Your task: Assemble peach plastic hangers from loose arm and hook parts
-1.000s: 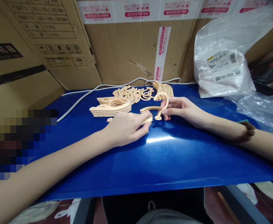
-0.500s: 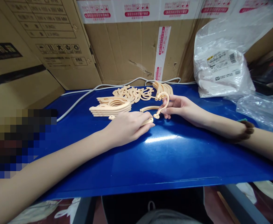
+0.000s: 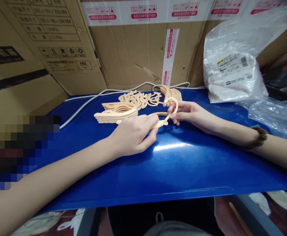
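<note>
In the head view my left hand [image 3: 133, 136] is closed on a beige hanger arm [image 3: 161, 124], mostly covered by my fingers. One end sticks out at the fingertips. My right hand [image 3: 192, 114] pinches a beige hanger hook [image 3: 176, 106], its curve upward. The hook's round foot meets the end of the arm; whether they are joined I cannot tell. A second curved arm [image 3: 161, 113] extends behind to my right fingers; whether they hold it is unclear. Left of it is a stack of hanger pieces [image 3: 116, 115].
On the blue table [image 3: 143, 177] lie a pile of loose hooks [image 3: 139, 99] and a group of curved arms [image 3: 172, 93] at the back. A white cable [image 3: 84, 108] runs behind them. Cardboard boxes [image 3: 138, 49] form a wall. A plastic bag [image 3: 234, 72] stands at right.
The arm's end in my left hand has come against the hook's foot, where there was a small gap before. My left fingers have shifted back, exposing more of that end.
</note>
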The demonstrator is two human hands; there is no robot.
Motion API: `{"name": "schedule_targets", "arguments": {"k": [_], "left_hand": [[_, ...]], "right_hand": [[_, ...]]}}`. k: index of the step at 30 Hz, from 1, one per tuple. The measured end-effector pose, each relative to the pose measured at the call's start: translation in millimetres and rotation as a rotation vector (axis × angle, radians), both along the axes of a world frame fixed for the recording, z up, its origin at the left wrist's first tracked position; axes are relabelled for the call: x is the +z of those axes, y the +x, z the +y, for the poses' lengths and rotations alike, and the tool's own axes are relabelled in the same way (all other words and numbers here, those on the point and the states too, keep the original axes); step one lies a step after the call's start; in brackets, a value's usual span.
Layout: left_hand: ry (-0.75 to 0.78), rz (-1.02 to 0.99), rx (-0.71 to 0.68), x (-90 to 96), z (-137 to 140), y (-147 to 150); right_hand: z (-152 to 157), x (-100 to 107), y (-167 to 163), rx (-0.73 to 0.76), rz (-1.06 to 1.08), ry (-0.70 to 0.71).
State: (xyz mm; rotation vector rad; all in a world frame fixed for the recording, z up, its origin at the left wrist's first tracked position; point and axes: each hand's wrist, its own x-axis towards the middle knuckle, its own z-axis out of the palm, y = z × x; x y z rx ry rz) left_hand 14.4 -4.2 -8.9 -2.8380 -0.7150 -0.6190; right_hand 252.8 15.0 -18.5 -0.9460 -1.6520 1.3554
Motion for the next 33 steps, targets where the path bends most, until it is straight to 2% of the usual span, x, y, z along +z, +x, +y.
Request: {"name": "schedule_targets", "arguments": {"k": [10, 21, 28, 33], "left_hand": [[-0.006, 0.053, 0.122, -5.5, 5.5, -1.2], [-0.099, 0.041, 0.045, -5.3, 6.5, 0.4], [-0.096, 0.032, 0.035, -6.4, 7.1, -0.9], [-0.085, -0.004, -0.035, -6.8, 5.7, -0.8]], "right_hand": [[0.7, 1.3, 1.5, -0.019, 0.109, -0.079], [1.3, 0.4, 3.4, 0.007, 0.098, -0.063], [1.5, 2.1, 2.2, 0.020, 0.094, -0.079], [3.8, 2.3, 4.6, 0.082, 0.073, -0.097]]}}
